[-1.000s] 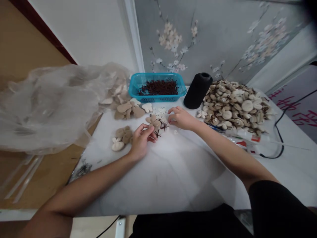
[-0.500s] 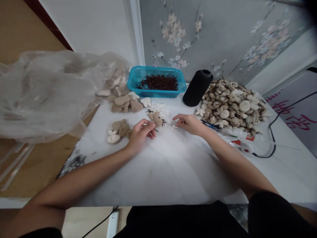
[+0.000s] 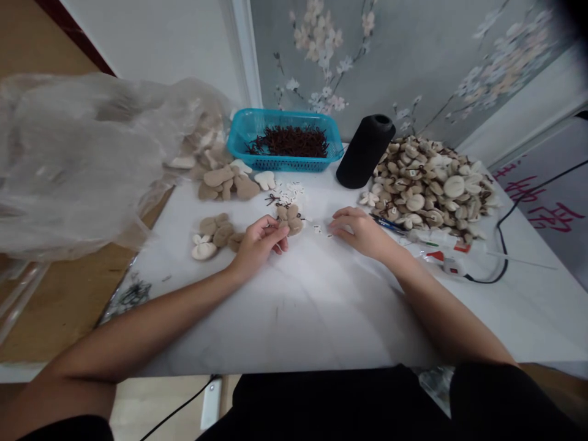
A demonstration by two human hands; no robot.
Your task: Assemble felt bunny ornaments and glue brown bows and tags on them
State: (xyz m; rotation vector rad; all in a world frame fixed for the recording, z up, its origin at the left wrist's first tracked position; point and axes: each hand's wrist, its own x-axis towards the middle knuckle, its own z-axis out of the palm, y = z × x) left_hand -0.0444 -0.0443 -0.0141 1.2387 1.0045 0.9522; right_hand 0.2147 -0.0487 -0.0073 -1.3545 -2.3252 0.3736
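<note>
Left hand [image 3: 261, 245] pinching tan fabric piece [image 3: 290, 219], mid-table. Right hand [image 3: 356, 231] fingers curled, near small white tags [image 3: 316, 229] (grip on anything: can't tell). Open tabletop [image 3: 294, 318] between forearms, down to front edge. Blue basket [image 3: 285, 162] at back, black cone [image 3: 362, 156] just beside it. Big pile [image 3: 432, 187] crowds right rear.

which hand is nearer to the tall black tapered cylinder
Right. The right hand is in front of the black cylinder, on the person's side; the left hand is farther off, in front and well to its left.
</note>
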